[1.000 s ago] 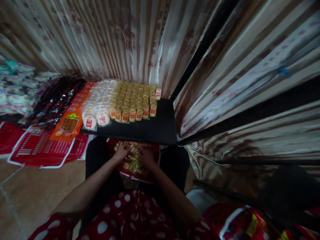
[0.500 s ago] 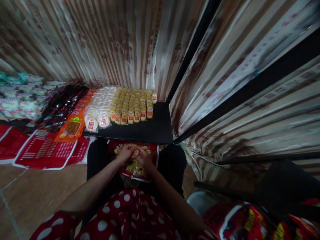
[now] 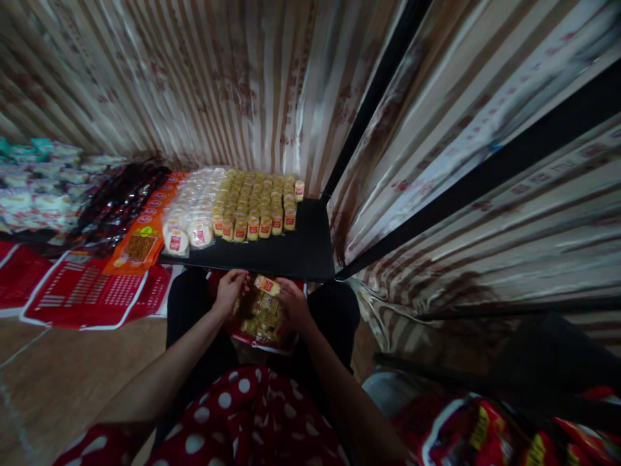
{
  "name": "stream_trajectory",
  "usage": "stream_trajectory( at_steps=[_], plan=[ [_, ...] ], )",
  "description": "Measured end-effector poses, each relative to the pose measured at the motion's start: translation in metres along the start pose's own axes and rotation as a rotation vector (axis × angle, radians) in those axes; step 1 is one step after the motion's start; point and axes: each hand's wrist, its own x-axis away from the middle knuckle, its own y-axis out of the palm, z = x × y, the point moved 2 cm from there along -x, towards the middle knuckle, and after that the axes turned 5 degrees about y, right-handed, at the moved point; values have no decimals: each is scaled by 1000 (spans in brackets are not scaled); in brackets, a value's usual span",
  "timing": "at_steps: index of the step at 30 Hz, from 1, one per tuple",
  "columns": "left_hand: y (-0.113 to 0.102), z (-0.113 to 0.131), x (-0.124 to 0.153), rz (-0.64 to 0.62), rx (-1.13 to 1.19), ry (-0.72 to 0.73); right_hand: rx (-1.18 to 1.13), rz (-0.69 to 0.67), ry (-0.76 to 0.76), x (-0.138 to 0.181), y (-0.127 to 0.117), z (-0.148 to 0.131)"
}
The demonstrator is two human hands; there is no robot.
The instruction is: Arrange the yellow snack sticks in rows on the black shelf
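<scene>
A red snack bag (image 3: 264, 320) full of small yellow wrapped cakes lies on my lap. My left hand (image 3: 229, 291) grips the bag's upper left edge with curled fingers. My right hand (image 3: 290, 303) is closed on one small wrapped cake (image 3: 267, 285), lifted just above the bag's mouth. Ahead, a black tray (image 3: 291, 249) carries rows of the same yellow cakes (image 3: 257, 206) and round white wrapped cakes (image 3: 189, 210).
Orange snack packets (image 3: 138, 243), dark packets (image 3: 116, 200) and pale packets (image 3: 33, 188) lie in rows to the left on red printed sheets (image 3: 82, 291). Striped curtains hang behind and to the right. More red bags (image 3: 480, 430) sit at the lower right.
My hands, which were together inside the bag's mouth, have moved apart. My right hand has lifted one wrapped cake out; the left shifted to the bag's edge.
</scene>
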Motion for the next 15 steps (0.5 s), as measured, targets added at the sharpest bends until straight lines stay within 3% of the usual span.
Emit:
stream_trajectory(
  at_steps=[2, 10, 15],
  plan=[
    [0, 5, -1, 4, -64, -2, -36, 11, -8, 1, -1, -7],
    [24, 11, 6, -206, -169, -134, -114, 0, -28, 8, -1, -19],
    [40, 18, -2, -211, -173, 18, -117, -79, -75, 11, -9, -28]
  ],
)
